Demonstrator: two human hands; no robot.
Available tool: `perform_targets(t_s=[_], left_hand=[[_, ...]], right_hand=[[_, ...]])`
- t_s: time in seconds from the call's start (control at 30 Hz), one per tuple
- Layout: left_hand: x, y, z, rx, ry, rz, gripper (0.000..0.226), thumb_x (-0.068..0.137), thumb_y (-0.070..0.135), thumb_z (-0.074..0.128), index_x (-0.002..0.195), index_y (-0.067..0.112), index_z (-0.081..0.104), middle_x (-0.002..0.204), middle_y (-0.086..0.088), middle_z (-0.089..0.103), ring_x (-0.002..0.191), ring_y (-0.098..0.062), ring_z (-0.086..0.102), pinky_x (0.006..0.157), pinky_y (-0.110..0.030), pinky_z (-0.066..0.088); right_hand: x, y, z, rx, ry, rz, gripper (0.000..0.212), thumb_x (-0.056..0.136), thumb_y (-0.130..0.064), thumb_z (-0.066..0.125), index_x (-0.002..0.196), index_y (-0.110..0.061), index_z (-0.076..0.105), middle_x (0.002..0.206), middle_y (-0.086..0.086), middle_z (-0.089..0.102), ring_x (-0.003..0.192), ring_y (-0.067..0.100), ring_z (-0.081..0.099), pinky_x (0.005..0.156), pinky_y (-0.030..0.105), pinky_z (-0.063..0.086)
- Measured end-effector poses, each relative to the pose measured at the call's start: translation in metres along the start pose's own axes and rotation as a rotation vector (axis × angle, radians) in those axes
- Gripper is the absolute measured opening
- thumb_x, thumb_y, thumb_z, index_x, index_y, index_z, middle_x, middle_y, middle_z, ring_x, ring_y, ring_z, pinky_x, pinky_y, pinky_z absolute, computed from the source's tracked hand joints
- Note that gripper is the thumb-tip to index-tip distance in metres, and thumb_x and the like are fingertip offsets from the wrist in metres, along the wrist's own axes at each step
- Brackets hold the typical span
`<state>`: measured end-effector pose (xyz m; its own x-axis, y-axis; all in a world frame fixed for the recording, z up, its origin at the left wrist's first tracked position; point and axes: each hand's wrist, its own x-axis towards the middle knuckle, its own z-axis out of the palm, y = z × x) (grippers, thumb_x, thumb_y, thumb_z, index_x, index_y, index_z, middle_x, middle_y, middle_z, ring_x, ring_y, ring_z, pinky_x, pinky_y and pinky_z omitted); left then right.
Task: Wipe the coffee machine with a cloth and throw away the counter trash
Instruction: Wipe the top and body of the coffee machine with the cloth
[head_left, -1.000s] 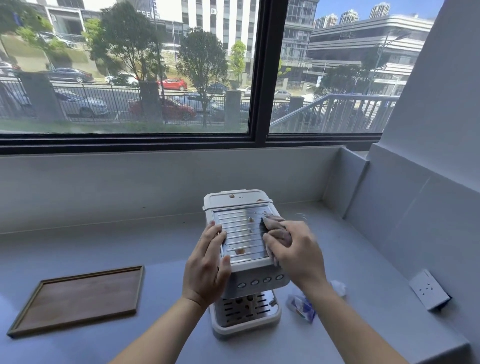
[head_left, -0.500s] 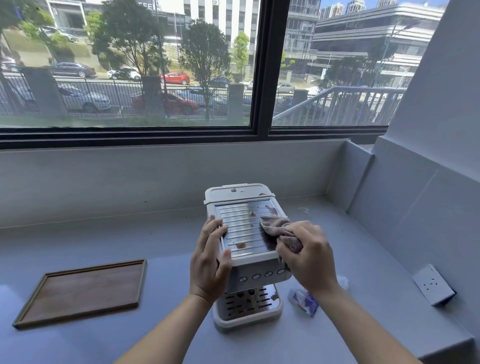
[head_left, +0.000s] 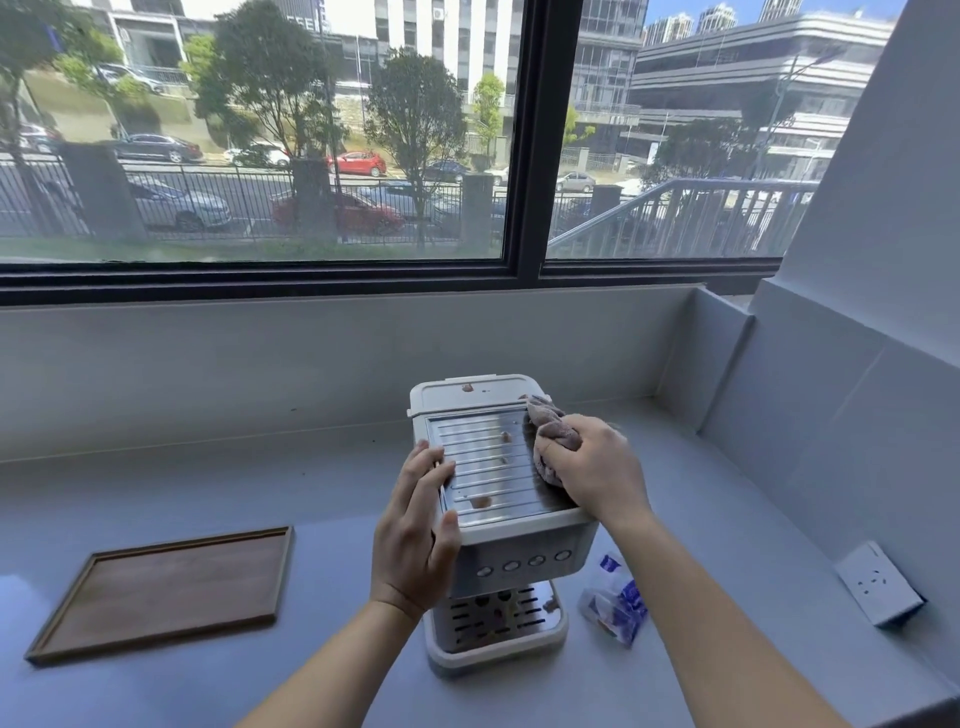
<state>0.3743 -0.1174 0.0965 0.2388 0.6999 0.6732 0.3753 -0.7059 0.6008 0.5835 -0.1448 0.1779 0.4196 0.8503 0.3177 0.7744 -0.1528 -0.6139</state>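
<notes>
White boxy coffee machine (head_left: 524, 551) standing mid-way along the pale grey counter (head_left: 311, 499), below the window (head_left: 260, 156); brown blotches (head_left: 480, 502) lying on its ridged metal top plate (head_left: 483, 467). Crumpled mauve cloth (head_left: 553, 431) pressing on the plate's right rear corner; right hand (head_left: 592, 467) bunching it, fingers curling round it. Left hand (head_left: 415, 525) bracing the machine's left top edge, fingers lying extended and flat, thumb resting on the front corner. Crumpled clear-and-blue plastic wrapper (head_left: 615, 605) lying on the counter just right of the machine's base; rectangular wooden tray (head_left: 166, 587) sitting well to the left; white socket block (head_left: 878, 582) resting at far right.
</notes>
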Motion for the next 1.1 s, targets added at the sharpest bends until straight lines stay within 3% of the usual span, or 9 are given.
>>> perform_targets(t_s=[0.17,0.27,0.33,0.47,0.63,0.83,0.9,1.0,1.1], left_hand=[[0.000,-0.002,0.001,0.011,0.000,0.016,0.050,0.093,0.032,0.032,0.125,0.002,0.057,0.144,-0.011,0.047,0.144,-0.022,0.032,0.113,-0.027,0.033],[0.003,-0.002,-0.003,0.063,-0.047,0.047,0.051,0.092,0.030,0.034,0.124,-0.002,0.057,0.143,-0.014,0.048,0.143,-0.025,0.034,0.112,-0.035,0.036],[0.005,-0.002,-0.008,0.104,-0.084,0.088,0.050,0.092,0.029,0.035,0.123,-0.002,0.058,0.140,-0.016,0.049,0.141,-0.028,0.036,0.112,-0.040,0.037],[0.011,-0.003,-0.014,0.155,-0.118,0.152,0.049,0.092,0.032,0.036,0.118,-0.003,0.059,0.133,-0.019,0.053,0.136,-0.034,0.042,0.108,-0.047,0.041],[0.009,-0.001,-0.012,0.152,-0.108,0.127,0.048,0.090,0.029,0.036,0.118,-0.003,0.059,0.133,-0.019,0.053,0.136,-0.034,0.042,0.108,-0.048,0.040],[0.007,-0.004,-0.008,0.106,-0.077,0.122,0.046,0.090,0.026,0.037,0.120,-0.002,0.058,0.137,-0.017,0.051,0.140,-0.030,0.038,0.112,-0.044,0.036],[0.008,-0.004,-0.008,0.100,-0.072,0.118,0.046,0.089,0.025,0.037,0.120,-0.002,0.058,0.137,-0.017,0.050,0.140,-0.030,0.038,0.113,-0.042,0.035],[0.005,-0.004,-0.009,0.093,-0.077,0.113,0.046,0.090,0.026,0.037,0.122,-0.002,0.057,0.139,-0.015,0.049,0.141,-0.028,0.036,0.114,-0.041,0.035],[0.004,-0.003,-0.008,0.066,-0.073,0.080,0.048,0.092,0.028,0.036,0.127,0.000,0.054,0.144,-0.011,0.046,0.144,-0.024,0.032,0.115,-0.035,0.032]], right_hand=[[-0.017,0.001,0.005,-0.235,0.083,-0.131,0.023,0.083,-0.036,0.058,0.070,-0.018,0.057,0.085,0.004,0.066,0.082,0.030,0.058,0.062,0.030,0.035],[0.011,-0.007,0.002,-0.145,-0.035,-0.063,0.023,0.088,-0.031,0.056,0.105,-0.022,0.070,0.125,0.001,0.066,0.115,0.026,0.057,0.086,0.031,0.043],[0.015,-0.011,0.003,-0.157,-0.127,-0.145,0.034,0.088,-0.029,0.057,0.121,-0.030,0.067,0.140,-0.007,0.058,0.131,0.019,0.048,0.101,0.026,0.036],[0.000,-0.001,0.006,-0.215,-0.116,-0.350,0.021,0.082,-0.033,0.059,0.098,-0.030,0.073,0.124,-0.012,0.067,0.121,0.015,0.056,0.088,0.025,0.044],[0.021,-0.016,0.011,-0.198,-0.108,-0.136,0.017,0.083,-0.030,0.058,0.089,-0.022,0.073,0.117,-0.004,0.071,0.107,0.025,0.060,0.077,0.029,0.041],[0.009,-0.012,0.010,-0.075,-0.288,-0.368,0.037,0.086,-0.041,0.063,0.123,-0.041,0.065,0.138,-0.022,0.056,0.131,-0.003,0.043,0.106,0.017,0.032],[0.018,-0.015,0.008,-0.111,-0.328,-0.359,0.026,0.086,-0.035,0.062,0.110,-0.037,0.072,0.133,-0.018,0.061,0.130,0.001,0.047,0.107,0.025,0.038],[0.021,-0.022,0.006,-0.107,-0.230,-0.193,0.015,0.079,-0.027,0.058,0.076,-0.021,0.071,0.095,-0.004,0.073,0.097,0.024,0.063,0.079,0.033,0.050],[0.002,-0.014,0.003,-0.078,-0.084,-0.150,0.012,0.074,-0.028,0.060,0.073,-0.019,0.068,0.074,-0.004,0.070,0.075,0.024,0.060,0.065,0.032,0.049]])
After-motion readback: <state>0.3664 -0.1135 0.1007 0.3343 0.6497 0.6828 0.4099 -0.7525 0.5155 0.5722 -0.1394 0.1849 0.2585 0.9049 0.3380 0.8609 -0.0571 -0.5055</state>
